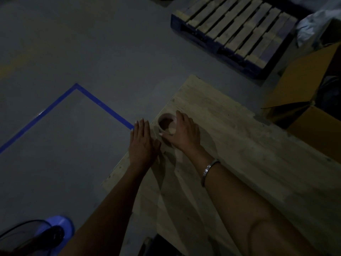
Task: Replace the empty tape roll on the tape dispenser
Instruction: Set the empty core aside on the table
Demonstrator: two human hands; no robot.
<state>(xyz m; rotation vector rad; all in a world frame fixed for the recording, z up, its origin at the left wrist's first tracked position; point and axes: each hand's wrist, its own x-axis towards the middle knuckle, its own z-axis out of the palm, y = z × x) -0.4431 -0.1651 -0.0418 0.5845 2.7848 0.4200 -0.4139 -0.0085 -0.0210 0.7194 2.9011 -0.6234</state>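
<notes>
Standing on end near the far-left corner of the wooden table (249,145): a tape roll (167,123), hollow core opening upward toward the camera, axis running vertical, flat side down on the boards. Too dim to tell whether any tape is left on the core.

Wrapping around that roll from its 4 o'clock side: the right hand (184,134), thumb curling along the near rim at about 6 o'clock, fingers curving over the far side at about 2 o'clock, so gripping the roll. Reaching in from 5 o'clock, forearm lying diagonally over the tabletop, a metal bangle (209,169) sitting on the wrist.

Lying just beside the roll at its 9 o'clock: the left hand (141,141), palm down, fingers straight and together, pointing toward 12 o'clock, holding nothing, hanging over the table's left edge. Touching the wood or hovering above it: not possible to tell. Forearm coming up from 7 o'clock.

Sitting on the grey floor at 10 o'clock from the hands: a blue tape line (55,106) forming a corner. At 1 o'clock, well apart: a wooden pallet (238,32). At 3 o'clock: an open cardboard box (304,84).
</notes>
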